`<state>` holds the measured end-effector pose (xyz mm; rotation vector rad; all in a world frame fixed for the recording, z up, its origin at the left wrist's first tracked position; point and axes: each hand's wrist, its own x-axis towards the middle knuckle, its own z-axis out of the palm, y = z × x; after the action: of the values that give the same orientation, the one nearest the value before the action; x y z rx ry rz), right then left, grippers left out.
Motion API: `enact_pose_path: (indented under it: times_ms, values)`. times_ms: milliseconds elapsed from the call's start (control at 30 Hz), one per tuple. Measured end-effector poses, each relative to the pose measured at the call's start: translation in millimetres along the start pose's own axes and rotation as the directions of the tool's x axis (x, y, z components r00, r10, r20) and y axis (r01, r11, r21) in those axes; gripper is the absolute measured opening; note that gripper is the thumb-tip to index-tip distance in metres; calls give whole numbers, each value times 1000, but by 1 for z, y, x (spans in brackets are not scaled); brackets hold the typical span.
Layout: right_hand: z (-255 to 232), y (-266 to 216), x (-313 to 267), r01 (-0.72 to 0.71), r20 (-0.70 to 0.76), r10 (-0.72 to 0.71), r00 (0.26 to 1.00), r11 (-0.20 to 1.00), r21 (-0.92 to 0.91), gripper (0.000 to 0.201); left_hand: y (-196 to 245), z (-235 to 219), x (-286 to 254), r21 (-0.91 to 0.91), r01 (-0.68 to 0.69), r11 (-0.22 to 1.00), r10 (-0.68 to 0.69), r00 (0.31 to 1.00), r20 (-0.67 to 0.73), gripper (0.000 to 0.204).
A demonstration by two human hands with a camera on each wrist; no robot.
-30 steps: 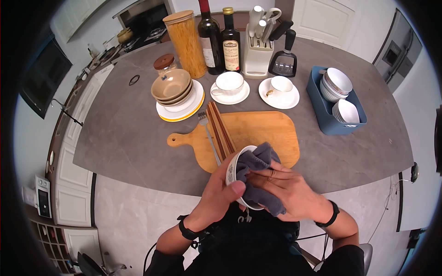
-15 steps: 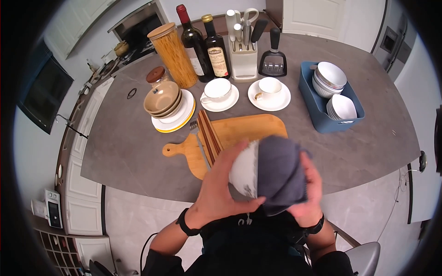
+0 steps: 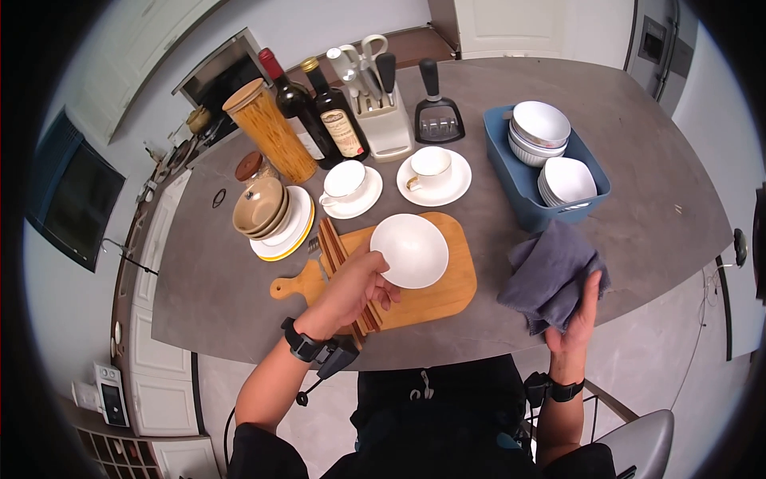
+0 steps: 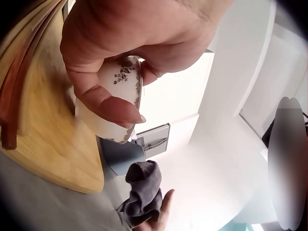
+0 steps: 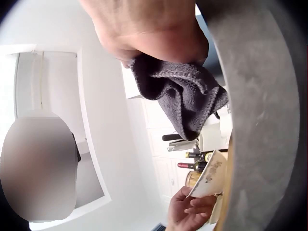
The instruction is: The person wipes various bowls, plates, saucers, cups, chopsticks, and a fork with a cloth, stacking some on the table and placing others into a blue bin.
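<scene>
My left hand point(image 3: 353, 289) holds a white bowl point(image 3: 410, 251) by its rim, close over the wooden cutting board point(image 3: 447, 297). The left wrist view shows thumb and fingers on either side of the rim and a dark floral pattern on the bowl's outer wall point(image 4: 118, 79). My right hand point(image 3: 576, 323) holds a crumpled dark grey cloth point(image 3: 552, 271) near the table's front edge, its fingers partly hidden by the cloth. Under the left hand, wooden chopsticks point(image 3: 331, 241) and a fork point(image 3: 313, 244) lie on the board.
Brown bowls point(image 3: 259, 206) sit on stacked plates point(image 3: 302, 223) at left. Two white cups with saucers point(image 3: 346, 180) stand behind the board. A blue bin point(image 3: 523, 195) with white bowls is at right. Bottles point(image 3: 339, 120), a pasta jar point(image 3: 275, 132) and a knife block point(image 3: 387, 132) line the back.
The cloth has come out of the bowl and moved right with my right hand. My left hand has turned the bowl upright and brought it forward over the cutting board.
</scene>
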<state>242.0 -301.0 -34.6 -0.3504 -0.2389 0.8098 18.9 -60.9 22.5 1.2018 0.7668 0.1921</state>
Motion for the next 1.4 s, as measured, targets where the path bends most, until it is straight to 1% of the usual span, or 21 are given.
enact_pose_path:
  times_ms: [67, 133, 200, 300, 333, 367, 400, 467, 567, 667, 733, 833, 867, 933, 967, 1033, 1167, 1233, 1267, 1333, 1400]
  values:
    - [-5, -2, -2, 87, -24, -117, 993, 844, -529, 66, 2, 2, 1, -22, -2, 1000, 2, 1000, -4, 64]
    - [-4, 1, -2, 73, -77, -116, 990, 906, -418, 61, 4, 5, -1, 68, 24, 997, -22, 999, -30, 67]
    - [-9, 4, -2, 11, -153, -110, 982, 844, -536, 54, 9, 11, -5, 85, 26, 996, -22, 998, -50, 70]
    - [-8, 0, -2, -18, -143, -68, 987, 850, -526, 51, 20, 15, -15, 513, 56, 856, 18, 990, -138, 71]
    - [-9, -1, -2, -44, -122, -28, 992, 832, -554, 52, 21, 5, -14, 522, 61, 851, 14, 990, -139, 71]
    - [-7, 0, -1, -35, -147, -47, 988, 860, -509, 45, 20, -8, -11, 763, -81, 642, 244, 964, -103, 72]
    - [-7, 0, -1, -34, -154, -51, 987, 864, -502, 45, 20, -15, -8, 921, -177, 346, 443, 897, 7, 73]
    - [-7, -2, -1, -52, -153, -34, 988, 850, -523, 43, 67, 19, -15, 961, -77, 265, 434, 900, -47, 63]
    - [-6, -3, -1, -62, -141, -23, 990, 818, -571, 39, 115, 67, 9, 967, -225, 121, 544, 830, 125, 34]
    - [-1, -4, 0, -60, -144, -28, 989, 817, -574, 36, 126, 108, 71, 893, -431, -125, 650, 644, 402, 25]
    - [1, -5, 0, -51, -141, -39, 989, 813, -580, 36, 129, 133, 117, 825, -500, -263, 625, 563, 541, 27]
    - [3, -4, 1, -21, -130, -69, 989, 805, -593, 36, 128, 156, 185, 731, -580, -359, 581, 474, 662, 30]
    - [5, -4, 1, -9, -119, -79, 990, 798, -602, 37, 126, 159, 202, 708, -605, -366, 572, 454, 683, 30]
    - [7, -6, -2, 14, -122, -121, 985, 764, -645, 37, 127, 170, 216, 757, -585, -292, 512, 572, 640, 31]
    - [5, -5, -2, 11, -117, -119, 986, 747, -665, 36, 131, 177, 215, 739, -607, -293, 511, 554, 657, 31]
    - [3, -5, -1, -1, -109, -106, 988, 716, -699, 35, 143, 185, 207, 841, -502, -203, 382, 750, 540, 28]
    - [7, -3, 0, -1, -108, -98, 989, 737, -676, 35, 149, 174, 197, 837, -515, -184, 572, 637, 517, 24]
    - [2, 0, 1, 10, -128, -130, 983, 740, -672, 37, 157, 163, 181, 803, -587, 104, 656, 647, 388, 20]
    - [-1, 2, 0, 8, -118, -119, 986, 735, -677, 37, 160, 155, 165, 807, -581, 110, 666, 645, 374, 20]
    - [-5, 5, 1, 46, -168, -170, 971, 824, -565, 42, 161, 132, 126, 580, -603, 547, 570, 776, 270, 20]
    - [-6, 6, 1, 45, -230, -176, 957, 875, -482, 49, 143, 103, 85, 205, -656, 727, 568, 741, 358, 25]
